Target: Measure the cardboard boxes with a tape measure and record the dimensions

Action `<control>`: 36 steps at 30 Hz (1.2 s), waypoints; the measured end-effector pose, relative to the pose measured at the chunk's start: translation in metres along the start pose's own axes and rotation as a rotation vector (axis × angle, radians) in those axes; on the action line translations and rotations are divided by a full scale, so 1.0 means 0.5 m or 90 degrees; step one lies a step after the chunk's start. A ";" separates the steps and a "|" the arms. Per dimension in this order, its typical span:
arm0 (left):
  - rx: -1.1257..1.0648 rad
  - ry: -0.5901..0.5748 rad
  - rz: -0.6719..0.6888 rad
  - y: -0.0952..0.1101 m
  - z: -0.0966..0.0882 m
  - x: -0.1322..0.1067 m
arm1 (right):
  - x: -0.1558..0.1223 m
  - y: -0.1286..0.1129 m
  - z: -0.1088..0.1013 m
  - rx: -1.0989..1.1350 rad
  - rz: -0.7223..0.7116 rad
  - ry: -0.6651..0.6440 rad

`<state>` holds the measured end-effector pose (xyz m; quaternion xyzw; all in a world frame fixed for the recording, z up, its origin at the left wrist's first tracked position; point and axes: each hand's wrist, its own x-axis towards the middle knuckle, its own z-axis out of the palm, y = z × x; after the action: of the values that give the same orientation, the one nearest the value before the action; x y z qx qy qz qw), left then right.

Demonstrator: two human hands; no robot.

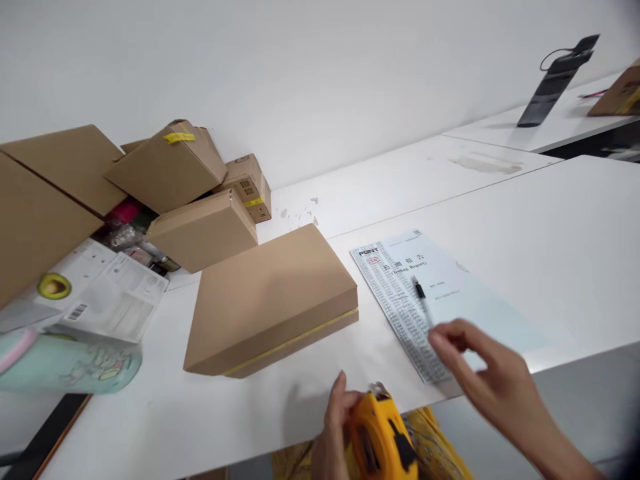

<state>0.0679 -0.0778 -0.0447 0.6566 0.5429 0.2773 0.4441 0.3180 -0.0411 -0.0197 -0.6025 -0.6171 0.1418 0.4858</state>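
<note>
My left hand [336,427] is wrapped around a yellow-and-black tape measure [383,437] at the table's front edge, its metal end pointing up. With thumb and forefinger, my right hand [493,380] pinches the rear end of a clear pen [424,303] with a black grip. The pen's tip points away from me, over a printed testing report [450,287]. To the left of the papers is a closed brown cardboard box [275,300] with a yellow line along its side; neither hand touches it.
Several cardboard boxes [200,230] are piled at the back left. Nearer me are a white printed package [117,287] and a mint-green bottle [85,363]. A dark water bottle [550,90] stands at the far right, near another carton [617,93]. The white table [550,233] meets the wall behind.
</note>
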 end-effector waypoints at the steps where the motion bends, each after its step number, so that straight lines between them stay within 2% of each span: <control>1: 0.037 0.037 0.028 0.000 -0.010 0.000 | 0.023 0.031 -0.007 -0.065 0.055 0.023; 2: 0.080 0.076 0.056 -0.001 -0.020 0.003 | 0.047 0.061 -0.011 -0.140 0.106 0.031; 5: 0.307 0.189 0.196 -0.015 -0.051 0.030 | 0.107 0.123 -0.005 -0.285 0.175 -0.087; 7: 0.456 0.241 0.273 -0.027 -0.069 0.052 | 0.131 0.139 0.006 -0.330 0.147 -0.168; 9: 0.550 0.275 0.297 -0.039 -0.086 0.069 | 0.143 0.143 0.009 -0.315 0.101 -0.222; 12: 0.600 0.285 0.284 -0.050 -0.106 0.081 | 0.151 0.145 -0.016 -0.139 0.135 -0.253; 14: 0.609 0.290 0.299 -0.053 -0.111 0.083 | 0.152 0.150 -0.048 0.060 0.196 -0.222; 16: 0.608 0.336 0.341 -0.048 -0.104 0.083 | 0.147 0.157 -0.079 0.242 0.223 -0.158; 18: 0.569 0.385 0.390 -0.033 -0.080 0.080 | 0.136 0.162 -0.099 0.329 0.232 -0.097; 20: 0.482 0.387 0.432 -0.006 -0.032 0.076 | 0.120 0.164 -0.101 0.331 0.241 -0.069; 23: 0.377 0.255 0.478 0.049 0.075 0.076 | 0.096 0.159 -0.079 0.286 0.244 -0.029; 25: 0.410 0.135 0.459 0.085 0.150 0.087 | 0.088 0.154 -0.059 0.239 0.256 0.028; 28: 0.503 0.034 0.414 0.120 0.229 0.119 | 0.089 0.149 -0.040 0.199 0.307 0.057; 30: 0.552 -0.002 0.403 0.129 0.251 0.143 | 0.096 0.146 -0.035 0.208 0.347 0.005; 33: 0.618 -0.028 0.406 0.129 0.255 0.167 | 0.105 0.136 -0.033 0.241 0.374 -0.101; 36: 0.666 -0.022 0.411 0.125 0.252 0.173 | 0.103 0.124 -0.031 0.233 0.382 -0.132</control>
<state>0.2259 -0.0313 -0.0566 0.9231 0.3738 0.0841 -0.0343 0.3780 0.0123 -0.0373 -0.6423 -0.4233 0.4466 0.4569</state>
